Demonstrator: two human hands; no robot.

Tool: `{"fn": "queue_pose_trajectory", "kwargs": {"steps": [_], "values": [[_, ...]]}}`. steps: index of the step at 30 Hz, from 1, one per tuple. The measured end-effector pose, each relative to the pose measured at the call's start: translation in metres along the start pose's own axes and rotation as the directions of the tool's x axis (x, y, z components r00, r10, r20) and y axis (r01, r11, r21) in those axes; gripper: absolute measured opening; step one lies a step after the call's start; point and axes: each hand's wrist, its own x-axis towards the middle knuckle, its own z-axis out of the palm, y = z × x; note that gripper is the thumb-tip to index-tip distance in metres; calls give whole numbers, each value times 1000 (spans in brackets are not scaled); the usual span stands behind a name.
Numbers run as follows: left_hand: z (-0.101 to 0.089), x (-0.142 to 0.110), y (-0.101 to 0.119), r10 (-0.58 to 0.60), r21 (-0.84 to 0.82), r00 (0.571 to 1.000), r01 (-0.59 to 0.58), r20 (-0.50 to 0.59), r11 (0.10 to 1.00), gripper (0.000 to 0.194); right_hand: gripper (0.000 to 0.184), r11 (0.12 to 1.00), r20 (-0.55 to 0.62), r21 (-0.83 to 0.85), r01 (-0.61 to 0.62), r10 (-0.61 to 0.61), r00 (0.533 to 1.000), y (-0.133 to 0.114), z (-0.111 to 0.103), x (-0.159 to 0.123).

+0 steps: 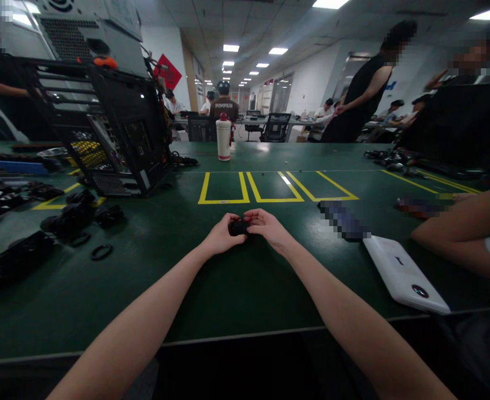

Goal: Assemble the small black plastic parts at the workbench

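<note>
A small black rounded piece point(238, 228) is between my two hands, just above or on the green table; its exact kind does not show. My left hand point(223, 233) grips it from the left, thumb in front and fingers behind. From the right, my right hand point(265, 226) pinches at its other side with the fingertips, which partly hide it. To the left lie several dark coiled bundles point(68, 216) and a black ring point(101, 251) on the table.
An open black computer case point(134, 133) stands at the left back. Yellow tape outlines point(224, 201) mark the green table point(245, 300). A white cup point(224, 139) stands behind them. At right are a white device point(403, 272), a phone-like screen point(344, 220) and another person's arm point(465, 222).
</note>
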Motion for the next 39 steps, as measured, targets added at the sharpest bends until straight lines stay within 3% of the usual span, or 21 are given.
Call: {"fn": "queue_pose_trajectory", "kwargs": {"steps": [3,8,13,19,25,31,35,39], "values": [[1,1,-2,12,0,1000,-12,2,1000,53,31,998,-38,-66,-13,11,999,3,1,2],[2,2,-2,37,18,999,-37,-7,999,51,23,993,30,-113,-23,27,999,2,0,1],[1,3,-1,58,-8,998,-58,10,998,56,38,1000,122,2,-15,14,992,-3,-3,-3],[-1,3,-2,57,-21,998,-56,31,998,58,28,995,28,-84,-51,53,998,1,-3,1],[-2,2,2,14,-47,1000,-12,28,999,58,32,999,114,-3,-48,48,992,-3,-6,-1],[-3,2,2,14,-53,998,-11,54,999,59,24,992,42,-110,-55,60,997,-1,-4,0],[-3,2,1,34,-39,998,-32,52,999,59,30,999,120,-19,-49,51,991,0,-6,1],[-4,3,1,5,-38,998,-2,66,999,60,32,999,46,-21,-32,33,998,5,-6,5]]}}
